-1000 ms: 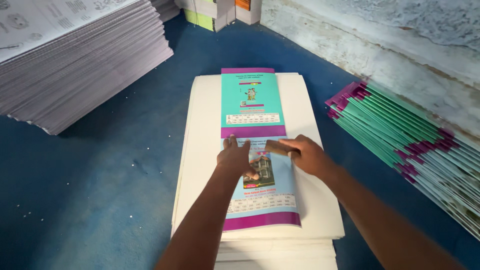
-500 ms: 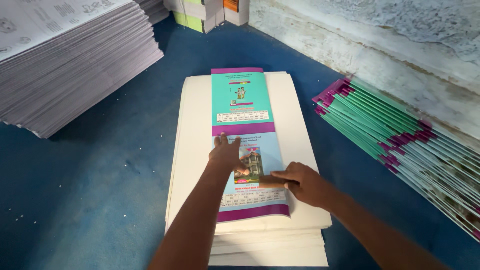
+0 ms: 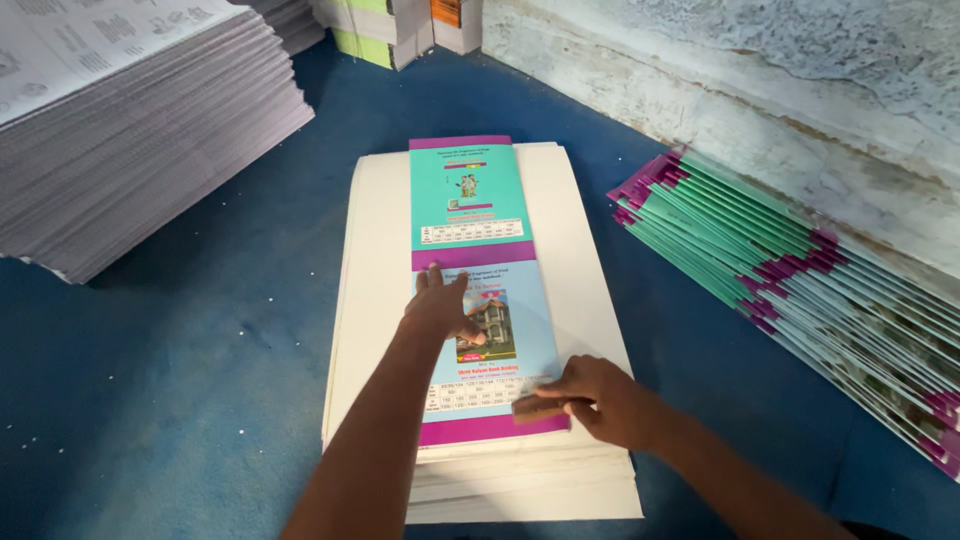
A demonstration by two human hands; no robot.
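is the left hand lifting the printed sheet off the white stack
No, the left hand lies flat, palm down, on the printed sheet, which rests flush on the white stack.

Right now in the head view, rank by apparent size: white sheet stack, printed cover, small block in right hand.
1. White sheet stack, largest.
2. Printed cover, lying on top of it.
3. Small block under the right hand, smallest.

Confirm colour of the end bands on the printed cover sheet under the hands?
Purple bands on the printed cover sheet; clearest in the head view.

Teal-and-purple printed cover sheet (image 3: 478, 285) lies flat atop the white paper stack (image 3: 585, 290)
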